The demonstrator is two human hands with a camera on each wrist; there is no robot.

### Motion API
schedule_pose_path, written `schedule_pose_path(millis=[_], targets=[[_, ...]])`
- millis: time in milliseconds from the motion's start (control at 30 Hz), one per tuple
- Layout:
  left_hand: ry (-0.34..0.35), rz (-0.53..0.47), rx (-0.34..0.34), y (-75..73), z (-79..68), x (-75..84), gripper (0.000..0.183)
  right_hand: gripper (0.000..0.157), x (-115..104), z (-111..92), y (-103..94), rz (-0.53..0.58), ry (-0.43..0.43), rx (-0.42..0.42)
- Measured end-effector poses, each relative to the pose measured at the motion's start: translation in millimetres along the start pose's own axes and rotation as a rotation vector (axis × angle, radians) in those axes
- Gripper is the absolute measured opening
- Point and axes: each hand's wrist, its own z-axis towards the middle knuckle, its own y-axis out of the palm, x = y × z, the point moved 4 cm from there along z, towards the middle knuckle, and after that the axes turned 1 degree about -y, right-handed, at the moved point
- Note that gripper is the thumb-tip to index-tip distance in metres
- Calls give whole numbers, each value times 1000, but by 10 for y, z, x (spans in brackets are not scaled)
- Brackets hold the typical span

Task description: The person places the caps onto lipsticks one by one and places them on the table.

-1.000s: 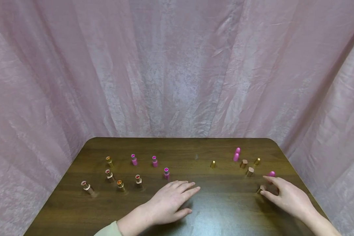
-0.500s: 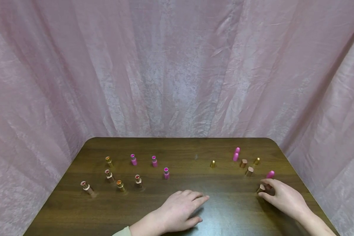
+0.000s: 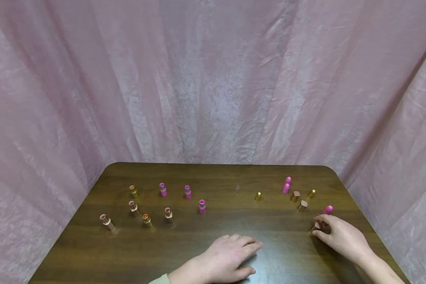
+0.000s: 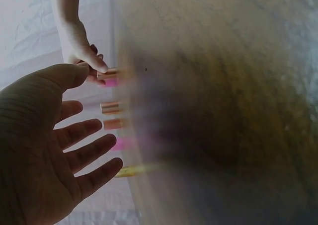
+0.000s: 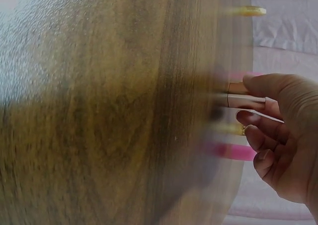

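Note:
My right hand (image 3: 342, 238) pinches a rose-gold lipstick cap (image 5: 246, 102) between thumb and fingers; the cap stands upright near the table's right side. A pink cap (image 3: 328, 210) stands just beyond that hand. Two more rose-gold caps, the nearer one (image 3: 302, 206) and the farther one (image 3: 295, 196), stand farther back. My left hand (image 3: 230, 256) is held palm down over the front middle of the table, fingers spread and holding nothing. In the left wrist view, the left hand's fingers (image 4: 94, 153) are extended.
Several uncapped lipstick tubes stand at the left: pink (image 3: 202, 207), rose-gold (image 3: 108, 222) and gold (image 3: 147, 221). Gold caps (image 3: 258, 196) and two pink caps (image 3: 286, 188) stand at the back right. The wooden table (image 3: 213, 177) ends at a pink curtain (image 3: 213, 79).
My left hand has drifted right and towards the table's front edge. The right hand's thumb and fingers have closed in on the rose-gold cap, which stays in about the same place.

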Motion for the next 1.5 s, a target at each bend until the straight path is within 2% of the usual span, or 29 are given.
schedule_pose_path(millis=[467,600,933,1200,1333,1500], targets=[[-14,-28,-6,17,-35,-32,62,25,9,8,50,56,-13,-17],[-17,-42,-4,27,-47,-39,62,24,28,-3,64,93,-13,3],[-32,-66,11,33,-97,-81,62,22,78,-43,102,220,86,37],[-110,-120,28,-32,-244,-210,60,23,30,-32,89,380,147,84],[-151,-128,70,-72,-357,-307,58,37,0,-28,88,493,212,60],[-202,-144,116,-125,-516,-433,56,48,-32,-27,132,709,325,33]])
